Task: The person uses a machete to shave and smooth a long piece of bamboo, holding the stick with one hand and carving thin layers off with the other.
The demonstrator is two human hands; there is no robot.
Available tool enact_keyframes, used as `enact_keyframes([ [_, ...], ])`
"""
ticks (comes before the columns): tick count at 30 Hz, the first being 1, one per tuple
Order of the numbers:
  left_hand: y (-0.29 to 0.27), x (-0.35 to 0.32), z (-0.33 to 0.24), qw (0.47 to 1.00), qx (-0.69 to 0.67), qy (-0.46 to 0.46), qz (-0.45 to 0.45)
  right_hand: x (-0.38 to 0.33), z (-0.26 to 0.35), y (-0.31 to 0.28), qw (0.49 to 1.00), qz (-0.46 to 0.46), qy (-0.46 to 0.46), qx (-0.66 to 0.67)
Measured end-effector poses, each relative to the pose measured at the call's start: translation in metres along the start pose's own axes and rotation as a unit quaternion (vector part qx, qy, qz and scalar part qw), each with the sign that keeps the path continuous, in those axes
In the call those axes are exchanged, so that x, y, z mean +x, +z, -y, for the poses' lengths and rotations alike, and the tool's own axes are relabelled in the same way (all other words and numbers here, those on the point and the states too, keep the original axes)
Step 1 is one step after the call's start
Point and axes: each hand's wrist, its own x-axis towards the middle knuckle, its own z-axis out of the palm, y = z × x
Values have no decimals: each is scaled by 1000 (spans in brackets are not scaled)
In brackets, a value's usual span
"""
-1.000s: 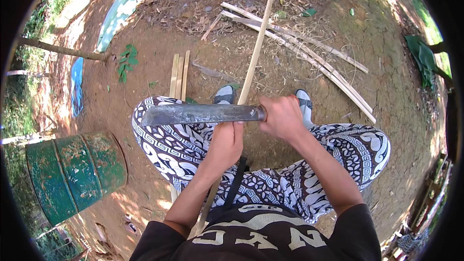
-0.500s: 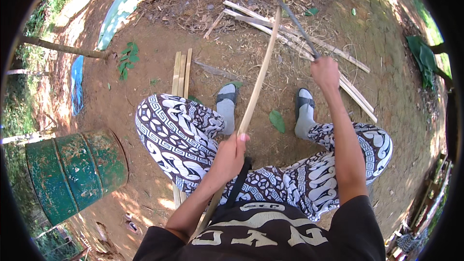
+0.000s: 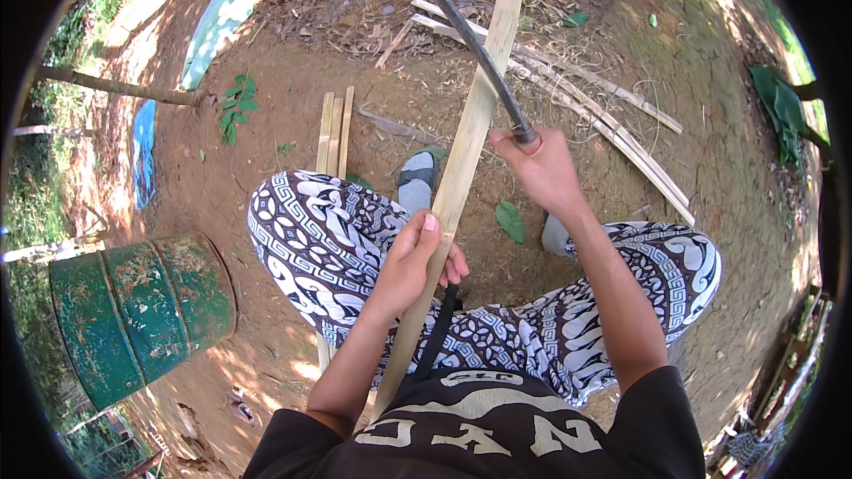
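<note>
A long pale strip of split wood or bamboo (image 3: 472,133) runs from beside my waist up and away over the ground, its flat face turned upward. My left hand (image 3: 415,259) is closed around its lower part, thumb on top and fingers beneath. In my right hand (image 3: 543,167) is the handle of a machete (image 3: 469,35) with a dark, slightly curved blade. The blade crosses the strip above my hands, pointing to the far left. Whether its edge touches the strip I cannot tell.
Several split strips (image 3: 612,129) lie on the dirt at the far right, and more strips (image 3: 334,137) beside my left knee. A rusty green drum (image 3: 142,315) lies on the left. A thin trunk (image 3: 120,86) and a blue sheet (image 3: 143,155) are beyond it. Shavings litter the far ground.
My right hand has come nearer and to the left, bringing the machete across the strip. The strip has turned its broad face up, and my left hand has shifted its grip slightly.
</note>
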Motion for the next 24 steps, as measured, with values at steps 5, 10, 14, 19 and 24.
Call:
enact_keyframes([
  [5, 4, 3, -7, 1000, 16, 7, -7, -26, 11, 17, 955, 103, 92, 262],
  [10, 9, 7, -14, 991, 100, 76, -44, -36, 20, 10, 854, 184, 136, 468],
  [14, -9, -2, -58, 893, 442, 86, -19, -33, 21, 6, 853, 153, 146, 478],
  [19, 1, -49, -140, 767, 298, 490, -288, -34, 18, 6, 888, 130, 120, 424],
  [24, 2, -80, -181, 529, 230, 767, -280, -35, 24, 10, 899, 129, 109, 403],
])
